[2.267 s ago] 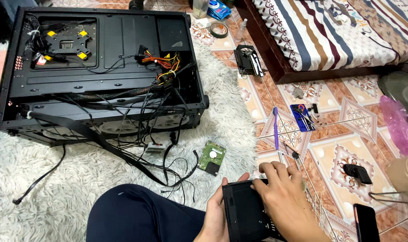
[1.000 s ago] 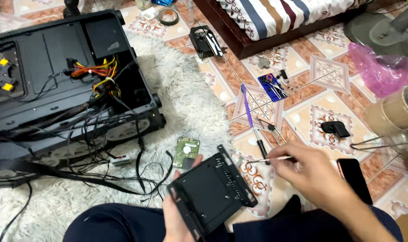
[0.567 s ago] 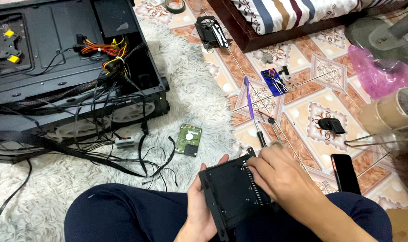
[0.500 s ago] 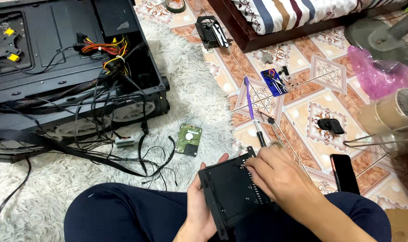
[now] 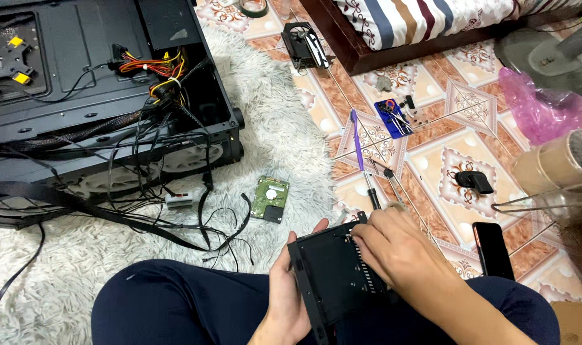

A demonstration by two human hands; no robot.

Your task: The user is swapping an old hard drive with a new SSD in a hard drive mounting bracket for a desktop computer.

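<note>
Over the person's lap, at the near edge of the shaggy white rug [image 5: 67, 268], a black metal drive cage [image 5: 336, 281] is held tilted. The left hand [image 5: 291, 291] is wrapped around its left side, thumb along the upper edge, fingers closed under it. The right hand [image 5: 399, 252] lies on the cage's upper right corner, fingertips pressed together there; whether they pinch a screw or a small tool I cannot tell, as the fingers hide it. The cage looks stiff and fairly light, thin sheet metal with sharp edges, best held by its flat side walls. A bare hard drive [image 5: 270, 199] lies just beyond on the rug, near the open computer case [image 5: 80, 96] and its loose cables [image 5: 176, 191]. Screwdrivers [image 5: 367, 176] lie on the tiled floor [image 5: 431, 160].
</note>
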